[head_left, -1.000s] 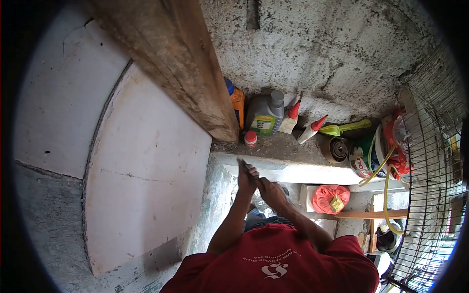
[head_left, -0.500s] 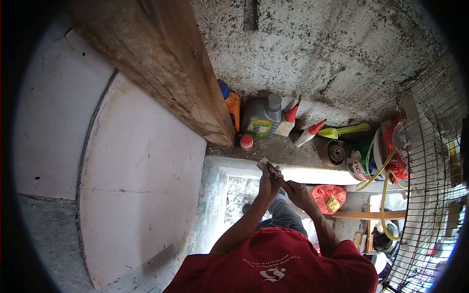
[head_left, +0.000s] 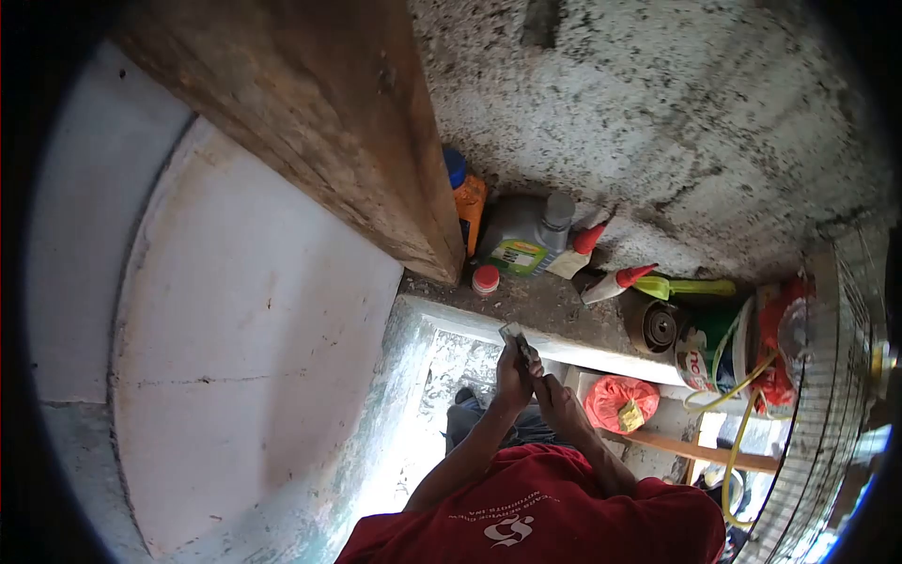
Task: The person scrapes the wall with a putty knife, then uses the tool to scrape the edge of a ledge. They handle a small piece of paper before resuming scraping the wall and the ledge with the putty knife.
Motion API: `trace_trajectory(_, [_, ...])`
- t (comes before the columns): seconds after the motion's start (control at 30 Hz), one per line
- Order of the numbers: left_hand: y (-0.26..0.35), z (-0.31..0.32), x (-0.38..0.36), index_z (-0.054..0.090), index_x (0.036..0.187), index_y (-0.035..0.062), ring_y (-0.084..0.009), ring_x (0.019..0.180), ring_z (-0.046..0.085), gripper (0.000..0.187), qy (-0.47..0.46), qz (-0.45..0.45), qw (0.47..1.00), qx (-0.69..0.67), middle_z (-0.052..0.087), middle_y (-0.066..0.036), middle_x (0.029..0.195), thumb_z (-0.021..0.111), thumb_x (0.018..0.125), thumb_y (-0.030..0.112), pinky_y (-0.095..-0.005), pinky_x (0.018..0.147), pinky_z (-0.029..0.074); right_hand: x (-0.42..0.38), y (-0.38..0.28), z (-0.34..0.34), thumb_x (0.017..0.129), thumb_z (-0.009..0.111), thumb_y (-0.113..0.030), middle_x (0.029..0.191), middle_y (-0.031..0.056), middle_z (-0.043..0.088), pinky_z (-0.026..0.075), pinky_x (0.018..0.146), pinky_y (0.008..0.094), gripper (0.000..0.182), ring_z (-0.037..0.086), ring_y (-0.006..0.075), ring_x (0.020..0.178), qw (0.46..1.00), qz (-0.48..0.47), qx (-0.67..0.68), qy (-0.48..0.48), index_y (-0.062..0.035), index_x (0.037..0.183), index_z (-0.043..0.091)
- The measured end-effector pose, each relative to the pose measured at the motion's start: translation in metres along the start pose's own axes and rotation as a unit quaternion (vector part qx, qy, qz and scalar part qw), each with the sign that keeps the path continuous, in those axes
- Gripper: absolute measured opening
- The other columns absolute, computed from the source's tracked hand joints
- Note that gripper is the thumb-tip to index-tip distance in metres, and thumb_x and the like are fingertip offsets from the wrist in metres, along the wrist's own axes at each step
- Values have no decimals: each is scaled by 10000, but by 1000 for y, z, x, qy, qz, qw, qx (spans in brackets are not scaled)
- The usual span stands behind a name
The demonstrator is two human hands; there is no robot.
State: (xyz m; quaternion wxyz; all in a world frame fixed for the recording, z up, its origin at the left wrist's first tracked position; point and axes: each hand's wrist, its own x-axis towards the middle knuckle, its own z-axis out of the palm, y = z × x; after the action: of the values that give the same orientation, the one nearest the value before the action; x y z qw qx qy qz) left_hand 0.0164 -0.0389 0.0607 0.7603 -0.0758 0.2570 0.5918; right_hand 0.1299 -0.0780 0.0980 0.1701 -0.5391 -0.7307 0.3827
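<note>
My left hand (head_left: pixel 512 379) is closed around a small tool with a flat, pale grey end (head_left: pixel 510 331) and a darker shaft. That flat end points up past my fingers, near the front edge of the ledge. Just to the right, my right hand (head_left: pixel 556 402) is closed lower down, touching the left; the tool's handle is mostly hidden under my fingers. Above the hands, a small jar with a red lid (head_left: pixel 486 279) stands on the concrete ledge (head_left: pixel 540 299).
A grey oil jug (head_left: pixel 520 235), an orange bottle (head_left: pixel 470 209), red-capped bottles (head_left: pixel 615 284), a dark roll (head_left: pixel 658 327) and a green bucket (head_left: pixel 709 348) line the ledge. A wooden post (head_left: pixel 376 122) rises at left, and a wire cage (head_left: pixel 827 404) stands at right. A red bag (head_left: pixel 611 399) lies below.
The view has shifted and tilted slightly. Both hands sit a little lower relative to the ledge, and the right hand has come closer to the left. The tool remains in hand.
</note>
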Motion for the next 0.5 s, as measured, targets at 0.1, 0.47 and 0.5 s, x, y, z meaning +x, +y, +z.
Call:
trace_trajectory(0.1, [0,0,2,461,730,97,-91,443,369,429,-4,22,1000,20,420,-5,547,320,884,472,-221,445,316,2,25,7,752,491,12,749,166,436,404,437,391,244,513,295,525,988,-139,-66,-7,13,993,452])
trace_trajectory(0.47, [-1,9,12,442,610,97,-71,354,293,530,48,58,997,19,344,12,446,288,867,534,-200,337,255,18,-5,-9,830,428,-88,858,239,503,452,431,397,257,510,319,467,994,75,-35,-73,-3,1072,424])
trace_trajectory(0.5, [-3,10,13,441,610,101,-70,354,294,526,70,58,996,15,344,16,445,289,866,536,-198,335,254,23,1,-7,824,430,-86,887,243,497,450,422,400,285,512,313,458,993,-35,-111,-23,-4,1096,414])
